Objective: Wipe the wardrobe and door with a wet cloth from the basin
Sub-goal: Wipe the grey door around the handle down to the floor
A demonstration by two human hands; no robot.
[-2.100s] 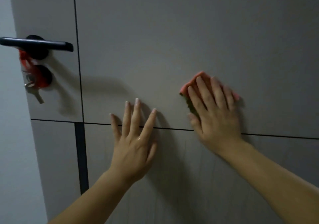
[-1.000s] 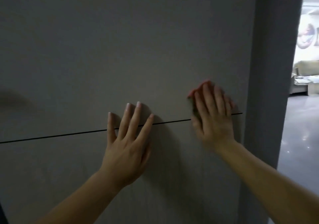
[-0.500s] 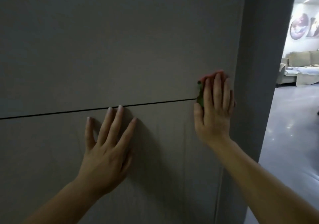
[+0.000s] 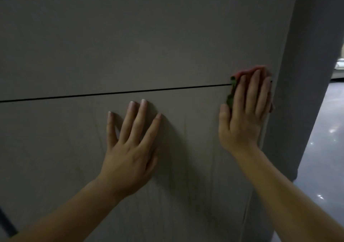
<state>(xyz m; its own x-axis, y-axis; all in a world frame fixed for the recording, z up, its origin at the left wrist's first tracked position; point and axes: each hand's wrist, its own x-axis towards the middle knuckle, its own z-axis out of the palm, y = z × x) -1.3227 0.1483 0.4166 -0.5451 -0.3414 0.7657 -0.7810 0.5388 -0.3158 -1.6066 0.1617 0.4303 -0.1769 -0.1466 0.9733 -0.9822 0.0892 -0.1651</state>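
The right hand (image 4: pixel 243 115) lies flat with straight fingers, pressing a pink and green cloth (image 4: pixel 242 72) against the grey door (image 4: pixel 149 36) at its right edge, right where the thin dark groove (image 4: pixel 111 93) ends. The left hand (image 4: pixel 130 148) rests open on the door just below that groove, fingers spread and holding nothing. Past the door's right edge stands a darker grey wall (image 4: pixel 301 74), with a glossy floor (image 4: pixel 320 139) beyond it.
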